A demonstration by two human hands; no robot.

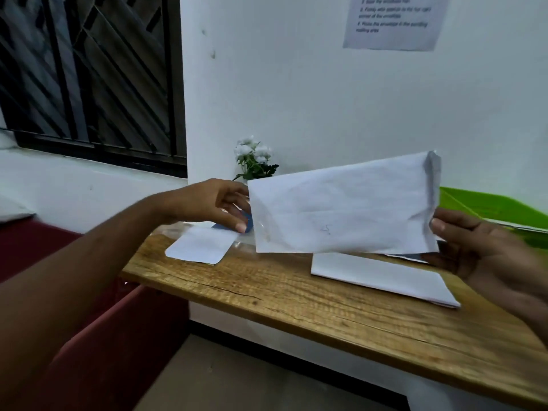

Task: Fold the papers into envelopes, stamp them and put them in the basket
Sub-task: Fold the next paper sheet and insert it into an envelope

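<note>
Far left: dark barred window (89,69), red seat (98,336) below it.

Left hand (213,203) reaches in over the left end of the wooden table (296,307). Fingers are curved and slightly apart, and the thumb tip is down on or just beside a blue object (248,222). The fingertips go behind the raised paper, so I can't tell if the hand grips it or only touches it.

White card (201,246) with rounded corners lies flat on the table, just below that hand.

White flowers (253,157) stand at the wall behind the hand.

Envelope (341,209): folded white paper, held in the air above the table, long side roughly level, right end a bit higher. There's a small pen mark on the front, and the right edge is creased and curled. It covers most of the blue object.

Stack of paper (382,275) lies flat on the table, under and slightly right of the envelope, not touching it.

Printed notice (391,22) is on the wall above, text blurred.

Right hand (480,250) pinches the envelope's right edge: thumb (441,226) on the front face, fingers curled behind.

Green basket (492,207) is at the far right behind that hand, blurred; contents not readable.
</note>
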